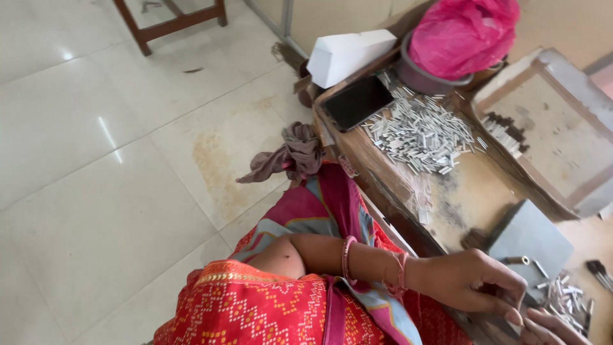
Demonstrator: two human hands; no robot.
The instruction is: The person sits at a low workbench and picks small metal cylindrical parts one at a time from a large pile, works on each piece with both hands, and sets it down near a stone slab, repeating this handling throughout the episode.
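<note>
A worn wooden bench beside a pale tiled floor, small metal pins being handled at its near end

At the lower right edge, the left hand is curled with fingertips closed, seemingly pinching a small metal pin, though the frame edge hides what exactly is held; the right hand is only partly in view and its grip cannot be told. Just beyond the hands a grey block lies with loose pins scattered beside it, and a large heap of pins rests further up the bench near a dark phone, a white box and a pink bag in a bowl. A pin-by-pin fitting or sorting step is judged to be in hand; a fine, steady fingertip placement is called for next
</note>
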